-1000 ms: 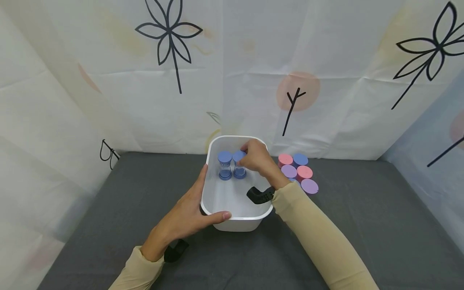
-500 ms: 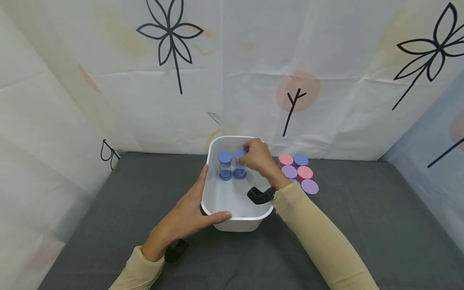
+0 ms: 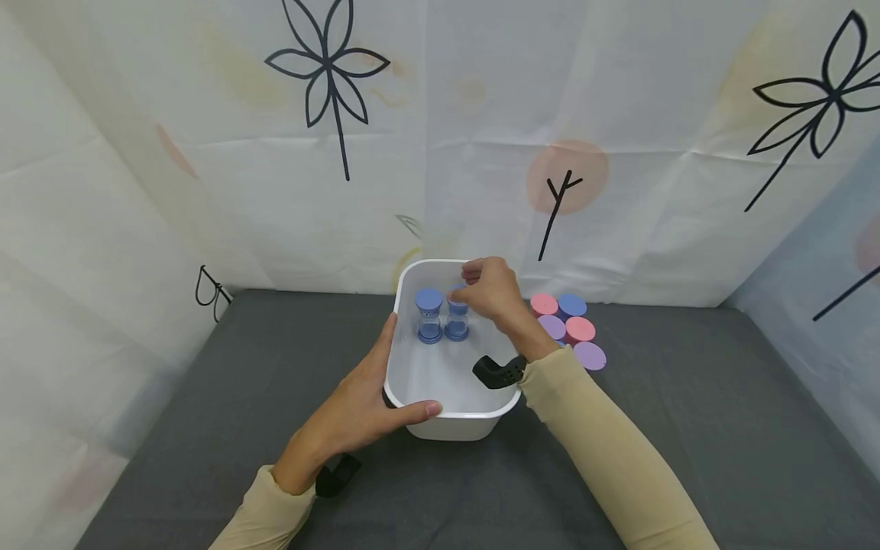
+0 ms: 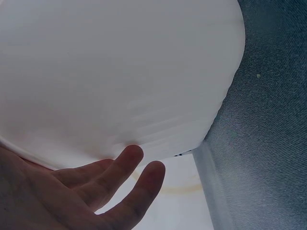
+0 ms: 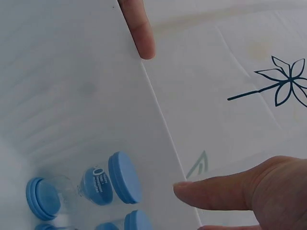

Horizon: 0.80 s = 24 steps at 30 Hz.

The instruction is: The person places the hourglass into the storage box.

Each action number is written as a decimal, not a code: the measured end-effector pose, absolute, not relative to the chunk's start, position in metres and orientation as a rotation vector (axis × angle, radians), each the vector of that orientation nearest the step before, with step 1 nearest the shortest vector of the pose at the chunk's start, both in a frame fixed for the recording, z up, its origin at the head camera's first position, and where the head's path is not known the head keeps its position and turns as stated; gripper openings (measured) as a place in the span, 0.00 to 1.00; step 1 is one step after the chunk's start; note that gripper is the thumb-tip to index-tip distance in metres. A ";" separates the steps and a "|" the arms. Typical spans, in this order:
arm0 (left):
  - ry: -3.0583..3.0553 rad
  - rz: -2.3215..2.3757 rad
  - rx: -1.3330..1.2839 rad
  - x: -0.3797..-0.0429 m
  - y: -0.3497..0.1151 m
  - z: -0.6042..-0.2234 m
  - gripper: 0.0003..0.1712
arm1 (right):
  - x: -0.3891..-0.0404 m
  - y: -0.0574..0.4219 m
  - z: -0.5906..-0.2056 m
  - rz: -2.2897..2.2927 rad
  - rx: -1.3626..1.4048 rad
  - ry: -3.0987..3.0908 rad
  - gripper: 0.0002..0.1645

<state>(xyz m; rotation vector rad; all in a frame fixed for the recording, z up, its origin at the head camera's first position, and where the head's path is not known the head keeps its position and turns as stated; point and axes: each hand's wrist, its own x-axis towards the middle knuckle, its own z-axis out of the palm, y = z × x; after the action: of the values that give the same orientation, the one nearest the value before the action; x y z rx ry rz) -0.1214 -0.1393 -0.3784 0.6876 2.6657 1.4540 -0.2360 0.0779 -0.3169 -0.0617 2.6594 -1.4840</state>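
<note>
Two sand timers with blue caps stand upright side by side in a white plastic tub [image 3: 450, 430], the left timer [image 3: 429, 300] and the right timer [image 3: 457, 327]. My right hand [image 3: 496, 294] is over the tub, overlapping the top of the right timer in the head view. In the right wrist view its thumb [image 5: 216, 194] and a finger [image 5: 139, 31] are spread wide apart, away from the blue cap [image 5: 123, 177]. My left hand [image 3: 354, 409] rests against the tub's near left corner, thumb along the rim. In the left wrist view, its extended fingers [image 4: 112, 179] lie at the outer wall.
Right of the tub several pink, blue and purple capped cylinders [image 3: 580, 330] stand close together, partly hidden by my right forearm. A dark grey cloth [image 3: 687, 428] covers the table. White patterned fabric [image 3: 467, 99] hangs behind and along both sides.
My right hand has loosened from the right timer's cap and risen slightly, its fingers spreading. Both timers stay where they stood. The left hand keeps its place on the tub.
</note>
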 end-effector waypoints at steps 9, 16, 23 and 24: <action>2.647 1.468 0.677 -0.121 -0.138 -0.378 0.73 | -0.229 0.087 -0.301 -1.714 -0.142 2.474 0.35; 2.644 1.488 0.683 -0.121 -0.138 -0.379 0.73 | -0.206 0.103 -0.282 -1.800 -0.243 2.418 0.36; 2.657 1.488 0.690 -0.121 -0.138 -0.379 0.74 | -0.187 0.120 -0.276 -1.879 -0.382 2.411 0.36; 2.660 1.487 0.688 -0.121 -0.137 -0.379 0.74 | -0.185 0.123 -0.276 -1.888 -0.386 2.409 0.36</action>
<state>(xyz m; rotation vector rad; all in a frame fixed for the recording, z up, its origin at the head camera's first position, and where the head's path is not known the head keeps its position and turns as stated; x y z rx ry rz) -0.1211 -0.1375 -0.3789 0.6881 2.6605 1.4866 -0.1848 0.1230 -0.2758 -0.3863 2.4086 -1.8878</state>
